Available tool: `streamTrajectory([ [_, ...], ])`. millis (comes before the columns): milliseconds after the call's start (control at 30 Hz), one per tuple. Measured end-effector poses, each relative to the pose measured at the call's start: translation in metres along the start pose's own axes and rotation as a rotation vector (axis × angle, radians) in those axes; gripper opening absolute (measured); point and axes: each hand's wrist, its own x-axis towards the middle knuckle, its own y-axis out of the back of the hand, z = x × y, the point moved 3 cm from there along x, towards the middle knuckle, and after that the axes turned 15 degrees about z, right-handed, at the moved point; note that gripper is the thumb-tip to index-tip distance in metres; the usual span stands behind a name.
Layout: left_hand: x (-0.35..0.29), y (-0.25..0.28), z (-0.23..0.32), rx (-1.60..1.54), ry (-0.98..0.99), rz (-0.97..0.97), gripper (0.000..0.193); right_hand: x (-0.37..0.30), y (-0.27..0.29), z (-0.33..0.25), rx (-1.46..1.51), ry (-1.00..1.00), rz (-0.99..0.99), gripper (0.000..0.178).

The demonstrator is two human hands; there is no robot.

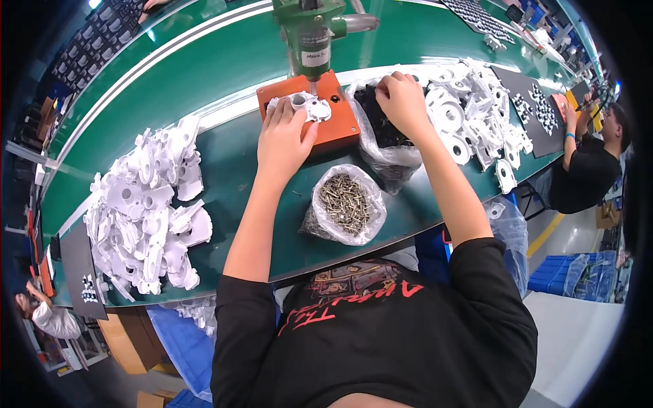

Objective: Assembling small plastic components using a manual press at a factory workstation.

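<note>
My left hand grips a white plastic part at its left side, with fingers and thumb against it. The part lies on an orange block fixture, beneath the spindle of a green drilling or driving machine. To the right, my right hand reaches over an open clear bag of small black pieces. Its fingers curl down at the black pieces, and whatever is in them is hidden. Nearer my body, between my forearms, stands a clear bag of metal screws.
A large heap of white plastic parts lies at the left, and another heap at the right. Dark sheets with small parts lie beyond. A person works at the far right, another at the far left.
</note>
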Motion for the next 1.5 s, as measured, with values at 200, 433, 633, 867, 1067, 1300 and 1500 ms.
streamTrajectory([
  [200,0.001,0.002,0.0,-0.011,0.013,0.008,0.027,0.015,0.002,-0.021,0.365,-0.091,-0.082,0.017],
  [433,0.001,-0.003,-0.001,-0.013,0.013,0.01,0.025,0.016,-0.001,-0.014,0.163,-0.024,-0.27,0.02],
  [633,0.0,-0.001,-0.004,-0.009,-0.01,0.052,0.025,0.007,0.02,0.018,0.102,-0.077,-0.324,0.018],
  [867,0.001,-0.002,-0.004,0.003,-0.011,0.047,0.024,0.018,0.017,0.0,0.491,-0.129,-0.339,0.021],
  [1067,0.0,0.0,-0.003,0.011,-0.016,0.052,0.024,0.021,-0.031,-0.046,0.696,-0.259,-0.495,0.022],
  [1300,-0.001,-0.001,-0.004,-0.014,-0.002,0.071,0.025,0.034,-0.057,-0.058,0.863,-0.335,-0.65,0.016],
  [1500,0.0,-0.001,-0.005,-0.009,0.002,0.05,0.026,0.045,-0.053,-0.06,0.867,-0.306,-0.828,0.015],
])
